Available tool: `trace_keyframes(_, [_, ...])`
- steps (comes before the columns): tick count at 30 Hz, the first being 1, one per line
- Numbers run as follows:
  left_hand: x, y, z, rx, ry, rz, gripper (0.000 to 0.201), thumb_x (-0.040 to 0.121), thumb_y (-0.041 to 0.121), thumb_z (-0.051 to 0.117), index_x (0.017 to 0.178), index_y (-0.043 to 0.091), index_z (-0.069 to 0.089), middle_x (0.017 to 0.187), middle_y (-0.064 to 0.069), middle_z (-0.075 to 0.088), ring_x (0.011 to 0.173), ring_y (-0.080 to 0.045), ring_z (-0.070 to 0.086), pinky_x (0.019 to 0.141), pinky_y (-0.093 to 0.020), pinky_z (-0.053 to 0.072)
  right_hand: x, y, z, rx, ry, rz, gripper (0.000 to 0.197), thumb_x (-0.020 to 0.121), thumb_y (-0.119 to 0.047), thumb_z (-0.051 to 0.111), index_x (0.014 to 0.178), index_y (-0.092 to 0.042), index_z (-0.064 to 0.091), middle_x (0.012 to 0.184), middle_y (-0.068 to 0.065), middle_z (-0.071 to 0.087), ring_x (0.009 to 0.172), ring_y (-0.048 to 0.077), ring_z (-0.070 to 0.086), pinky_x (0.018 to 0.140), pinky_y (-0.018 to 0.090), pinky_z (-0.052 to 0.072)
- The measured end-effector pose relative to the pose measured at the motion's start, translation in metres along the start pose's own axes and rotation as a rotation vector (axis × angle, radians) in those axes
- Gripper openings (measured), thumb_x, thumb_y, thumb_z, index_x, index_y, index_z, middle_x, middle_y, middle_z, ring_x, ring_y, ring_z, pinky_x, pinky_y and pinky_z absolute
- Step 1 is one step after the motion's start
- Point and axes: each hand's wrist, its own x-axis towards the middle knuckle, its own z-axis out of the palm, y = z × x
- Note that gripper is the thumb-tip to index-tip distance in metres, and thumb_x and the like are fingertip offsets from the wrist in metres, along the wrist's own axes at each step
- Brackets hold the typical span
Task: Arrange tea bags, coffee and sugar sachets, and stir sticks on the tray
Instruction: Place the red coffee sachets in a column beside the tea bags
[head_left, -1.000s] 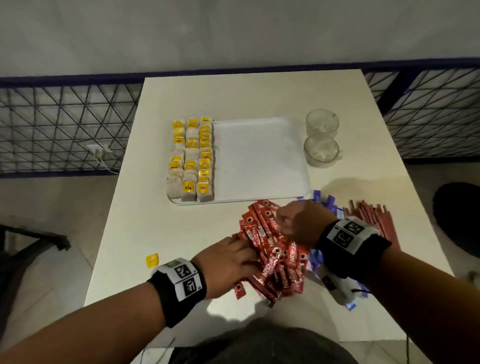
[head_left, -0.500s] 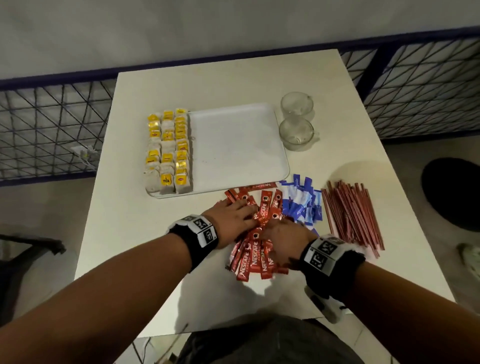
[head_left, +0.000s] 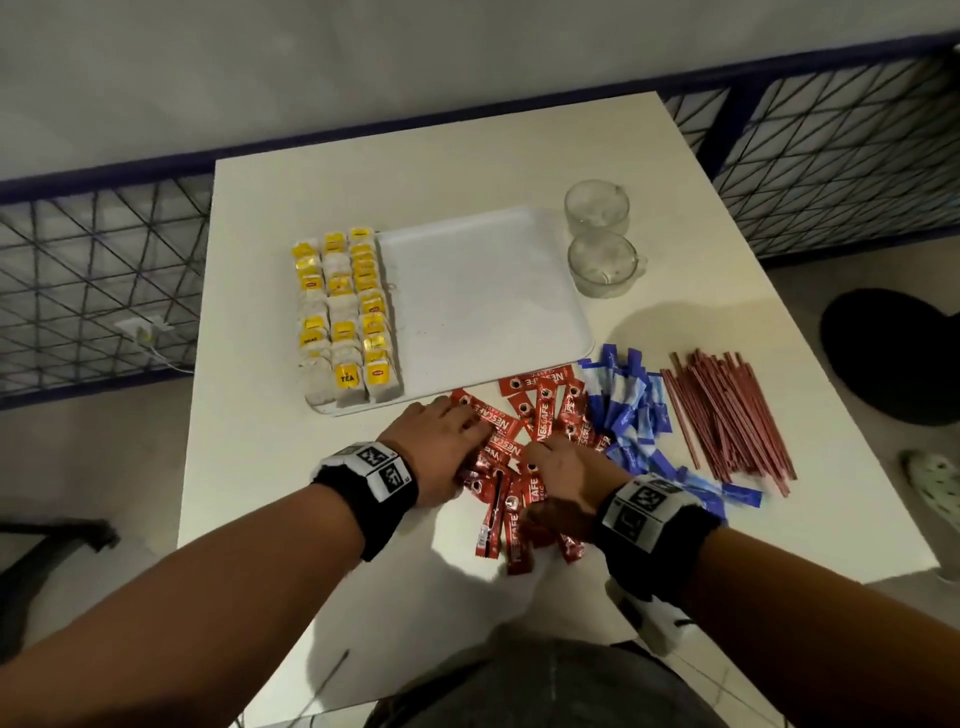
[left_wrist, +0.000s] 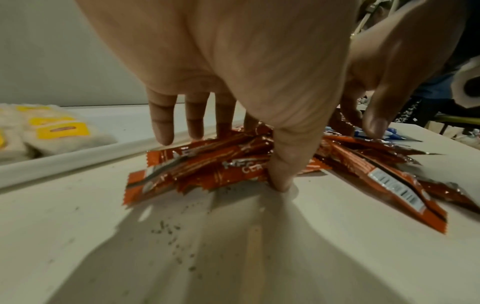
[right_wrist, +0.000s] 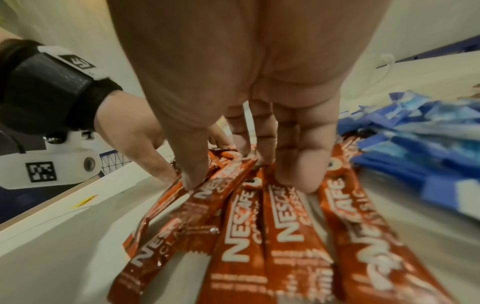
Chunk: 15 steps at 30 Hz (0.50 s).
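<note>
Tea bags (head_left: 345, 317) fill the tray's (head_left: 483, 301) left side; 2 cups (head_left: 600, 236) stand right of it.

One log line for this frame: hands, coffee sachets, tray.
left hand: fingers on coffee sachets | right hand: fingers on same pile | tray: only tea bags, left side

Plain room: white table (head_left: 322, 197), wire-mesh railing (head_left: 93, 270).
</note>
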Motion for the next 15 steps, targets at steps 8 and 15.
trace_keyframes(8, [-0.008, -0.008, 0.005, -0.06, 0.009, -0.047, 0.083, 0.083, 0.048, 0.06, 0.151, 0.021, 0.02, 0.152, -0.006, 0.028, 0.135, -0.027, 0.031, 0.107, -0.043, 0.034, 0.009, -0.02, 0.002, 0.034, 0.052, 0.04, 0.064, 0.084, -0.031, 0.07, 0.137, -0.017, 0.036, 0.136, 0.006, 0.042, 0.114, 0.025, 0.056, 0.095, 0.036, 0.05])
trace_keyframes(15, [-0.002, 0.0, 0.002, 0.034, -0.012, 0.071, 0.069, 0.089, 0.044, 0.058, 0.148, 0.026, 0.027, 0.142, -0.005, 0.037, 0.125, -0.028, 0.04, 0.093, -0.045, 0.047, 0.008, -0.02, 0.006, 0.001, 0.122, 0.028, 0.062, 0.086, -0.03, 0.068, 0.138, -0.016, 0.038, 0.132, 0.008, 0.046, 0.111, 0.024, 0.057, 0.095, 0.037, 0.051])
